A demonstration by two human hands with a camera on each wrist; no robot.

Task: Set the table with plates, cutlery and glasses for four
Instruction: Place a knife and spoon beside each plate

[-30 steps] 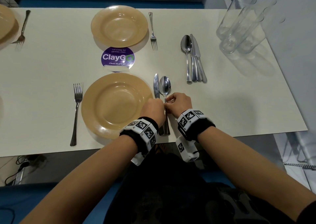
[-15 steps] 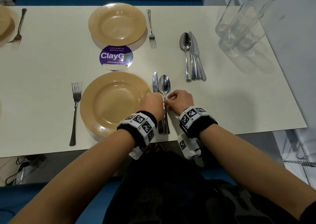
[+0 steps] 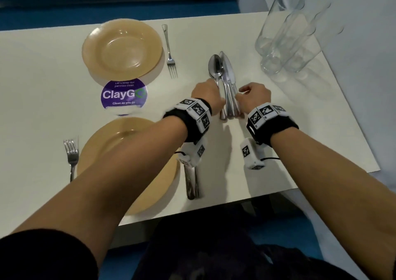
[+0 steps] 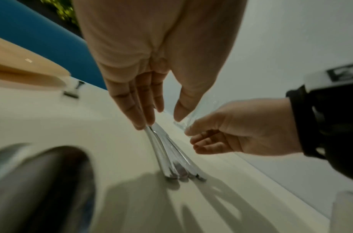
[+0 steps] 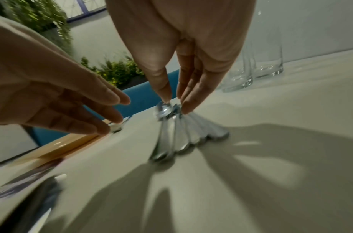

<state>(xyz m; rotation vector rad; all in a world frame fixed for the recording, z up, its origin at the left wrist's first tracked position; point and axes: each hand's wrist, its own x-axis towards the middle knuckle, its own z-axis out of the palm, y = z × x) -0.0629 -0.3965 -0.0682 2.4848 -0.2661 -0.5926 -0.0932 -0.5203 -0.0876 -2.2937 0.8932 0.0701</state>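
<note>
A pile of spare cutlery [image 3: 225, 76], a spoon and knives, lies mid-table right of the far plate [image 3: 122, 50]. My left hand [image 3: 214, 88] reaches it from the left. In the left wrist view its straight fingers [image 4: 141, 121] touch the left handles of the pile [image 4: 171, 154], thumb apart. My right hand [image 3: 239, 94] is at the pile's right side. Seen from the right wrist, its thumb and fingers [image 5: 186, 107] straddle the handles [image 5: 181, 135] without a clear grip. A knife and spoon [image 3: 191, 183] lie right of the near plate [image 3: 128, 168], partly under my left wrist.
A fork [image 3: 71, 157] lies left of the near plate and another fork [image 3: 170, 52] right of the far plate. Several tall glasses [image 3: 285, 44] stand at the back right near the table edge. A purple ClayGo sticker [image 3: 124, 94] sits between the plates.
Both hands left the knife and spoon beside the near plate and moved forward to the spare cutlery pile. The head view tilted so the near edge shows more.
</note>
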